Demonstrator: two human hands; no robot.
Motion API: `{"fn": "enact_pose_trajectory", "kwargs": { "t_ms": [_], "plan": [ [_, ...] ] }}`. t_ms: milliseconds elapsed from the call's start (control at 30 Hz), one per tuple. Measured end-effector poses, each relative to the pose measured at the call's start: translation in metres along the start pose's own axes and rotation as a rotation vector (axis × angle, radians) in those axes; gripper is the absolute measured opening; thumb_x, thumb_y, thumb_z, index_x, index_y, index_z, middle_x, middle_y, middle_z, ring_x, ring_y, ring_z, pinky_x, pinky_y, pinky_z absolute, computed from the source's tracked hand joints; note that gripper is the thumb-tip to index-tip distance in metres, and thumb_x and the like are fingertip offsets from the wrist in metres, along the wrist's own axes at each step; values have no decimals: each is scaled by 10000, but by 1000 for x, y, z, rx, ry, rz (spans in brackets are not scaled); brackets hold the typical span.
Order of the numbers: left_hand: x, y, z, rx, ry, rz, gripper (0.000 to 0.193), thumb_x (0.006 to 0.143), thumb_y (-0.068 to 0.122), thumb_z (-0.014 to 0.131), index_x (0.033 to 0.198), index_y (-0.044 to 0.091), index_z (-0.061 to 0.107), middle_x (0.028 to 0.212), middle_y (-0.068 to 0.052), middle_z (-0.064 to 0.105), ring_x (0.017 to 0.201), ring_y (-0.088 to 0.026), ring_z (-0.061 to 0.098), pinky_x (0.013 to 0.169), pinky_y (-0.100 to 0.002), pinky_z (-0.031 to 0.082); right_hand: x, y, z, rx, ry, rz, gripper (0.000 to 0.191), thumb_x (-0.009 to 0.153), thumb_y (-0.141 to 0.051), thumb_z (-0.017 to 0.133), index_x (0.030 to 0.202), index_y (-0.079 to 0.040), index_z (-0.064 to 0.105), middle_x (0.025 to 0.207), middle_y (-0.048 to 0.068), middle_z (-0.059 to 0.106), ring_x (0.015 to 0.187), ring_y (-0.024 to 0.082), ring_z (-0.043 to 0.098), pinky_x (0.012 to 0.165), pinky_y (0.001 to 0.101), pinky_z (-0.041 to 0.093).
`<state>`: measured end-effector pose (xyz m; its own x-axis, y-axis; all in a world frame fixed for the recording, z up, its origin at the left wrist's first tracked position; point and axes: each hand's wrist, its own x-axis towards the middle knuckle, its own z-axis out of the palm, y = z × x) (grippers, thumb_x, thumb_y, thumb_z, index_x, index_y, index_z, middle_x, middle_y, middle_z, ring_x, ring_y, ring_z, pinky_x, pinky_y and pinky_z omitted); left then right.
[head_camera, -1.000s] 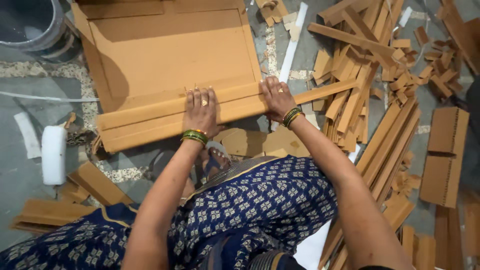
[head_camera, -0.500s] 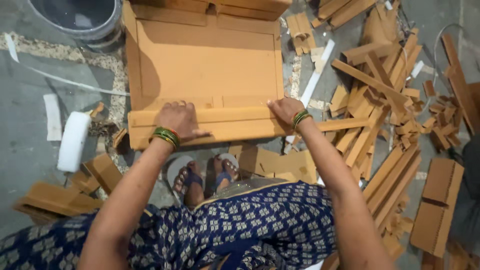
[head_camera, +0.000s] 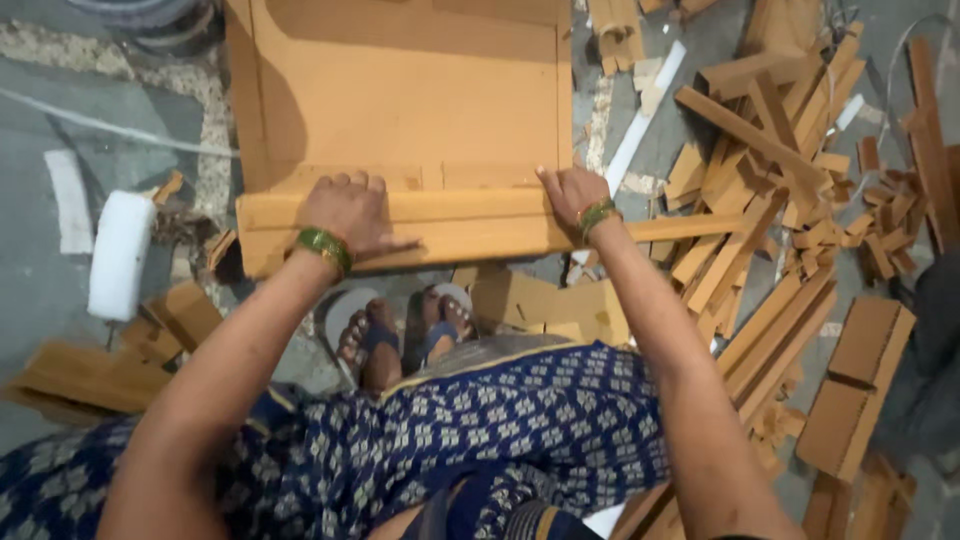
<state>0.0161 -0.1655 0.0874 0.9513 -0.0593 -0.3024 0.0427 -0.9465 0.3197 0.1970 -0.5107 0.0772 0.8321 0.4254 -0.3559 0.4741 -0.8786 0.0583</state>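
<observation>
- Left hand (head_camera: 350, 212) lies palm-down, fingers spread flat, on the folded flap (head_camera: 400, 225) of the cardboard sheet (head_camera: 400, 90); grip open, pressing, clamped on nothing.
- Right hand (head_camera: 572, 192) presses the same flap at its 3 o'clock end, fingers splayed over the crease; grip likewise apart, nothing enclosed.
- Change since a second ago: the sheet sat skewed, with its near edge slanting; now the flap runs nearly level across the view and the hands sit wider apart along it. Part of this may be head movement.
- Reading: the fold looks seated along its whole length, with the flap lying flat on the sheet.
- The sheet lies on the floor (head_camera: 60, 290) at 12 o'clock from the sandalled feet (head_camera: 400, 335); the flap is its nearest edge.
- A thin cardboard strip (head_camera: 680, 228) pokes out from under the flap toward 3 o'clock.
- Heap of cardboard offcuts (head_camera: 780, 200) at 2 to 4 o'clock; white roll (head_camera: 118, 255) at 9 o'clock, apart from the sheet.
- Green bangles (head_camera: 325, 245) on both wrists.
</observation>
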Motion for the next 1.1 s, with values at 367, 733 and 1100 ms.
{"fn": "enact_pose_trajectory", "kwargs": {
  "t_ms": [367,733,1100],
  "plan": [
    [52,29,22,-132,-113,-148,908,663,943,591,924,99,801,979,-161,768,932,-313,747,792,-447,588,10,-109,5,66,-39,-166,718,1000,-640,371,777,-75,753,776,222,709,794,408,698,737,534,530],
    [54,25,27,-79,-92,-105,949,704,967,547,884,72,810,927,-175,763,909,-317,745,797,-431,584,9,-109,-1,111,-38,-158,724,997,-658,382,747,-80,740,763,211,703,776,413,688,722,528,537],
    [11,-53,-3,-106,-271,-207,955,652,929,644,990,48,792,1018,-236,757,958,-361,748,845,-454,582,21,-213,-25,181,-232,-170,779,993,-657,283,870,-73,783,963,217,738,957,397,695,892,505,518]
  ]
}}
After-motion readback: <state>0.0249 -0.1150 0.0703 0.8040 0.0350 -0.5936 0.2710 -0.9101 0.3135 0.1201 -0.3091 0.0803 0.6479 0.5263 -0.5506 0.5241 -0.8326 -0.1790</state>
